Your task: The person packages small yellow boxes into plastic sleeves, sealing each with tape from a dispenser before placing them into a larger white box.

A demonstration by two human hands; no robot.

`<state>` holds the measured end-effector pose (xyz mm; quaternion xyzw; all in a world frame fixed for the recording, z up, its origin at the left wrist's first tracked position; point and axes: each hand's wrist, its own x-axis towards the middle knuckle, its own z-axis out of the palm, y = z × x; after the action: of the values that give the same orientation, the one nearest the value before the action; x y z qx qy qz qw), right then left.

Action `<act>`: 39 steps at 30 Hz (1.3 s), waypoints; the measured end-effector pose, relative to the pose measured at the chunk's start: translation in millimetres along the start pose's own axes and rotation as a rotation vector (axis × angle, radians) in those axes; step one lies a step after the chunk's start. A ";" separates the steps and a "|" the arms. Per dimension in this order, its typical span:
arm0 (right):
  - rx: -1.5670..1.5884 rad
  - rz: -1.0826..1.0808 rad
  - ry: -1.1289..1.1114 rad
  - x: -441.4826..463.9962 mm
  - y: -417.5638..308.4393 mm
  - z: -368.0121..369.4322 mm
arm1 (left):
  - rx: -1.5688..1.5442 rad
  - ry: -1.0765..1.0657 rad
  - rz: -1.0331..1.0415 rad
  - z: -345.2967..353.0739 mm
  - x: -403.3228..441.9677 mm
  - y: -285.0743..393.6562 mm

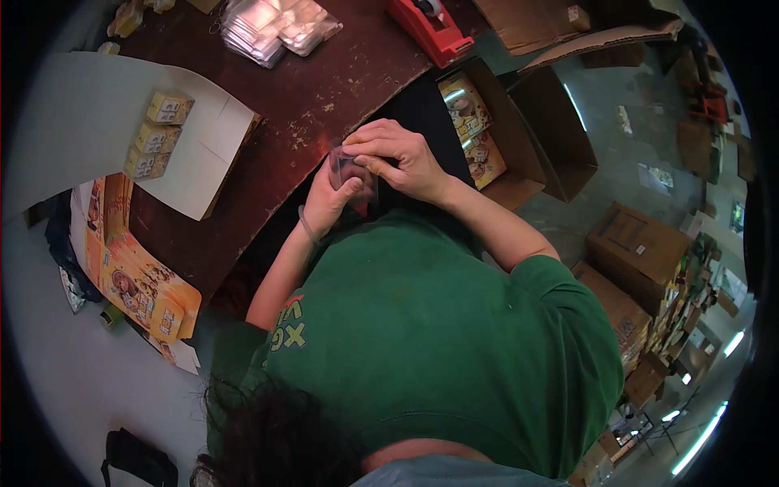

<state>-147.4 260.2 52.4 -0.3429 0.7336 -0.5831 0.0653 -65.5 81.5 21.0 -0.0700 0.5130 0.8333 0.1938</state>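
Note:
Close to my body, at the edge of the dark red table, my left hand [326,197] is closed around a small clear plastic packet [350,172], its thumb lying across the near side. My right hand [399,160] reaches over from the right, thumb and fingers pinched on the packet's upper edge. Light glints off the plastic; whether anything is inside cannot be made out. A stack of flat clear plastic pieces [276,28] lies at the far side of the table.
Small yellow boxes [154,140] stand in a row on a white board [199,114] at left. Printed orange cartons [142,284] lie below it. A red tape dispenser [434,32] sits at the far edge. To the right, an open cardboard box [519,154] holds printed packages.

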 end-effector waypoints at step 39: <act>-0.971 0.202 -0.042 475.7 188.5 -127.8 | -0.319 0.098 0.035 -55.8 78.2 63.3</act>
<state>-650.9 104.2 67.1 -0.2724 0.9486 -0.1578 -0.0310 -166.7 26.7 22.9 -0.1315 0.3841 0.9030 0.1405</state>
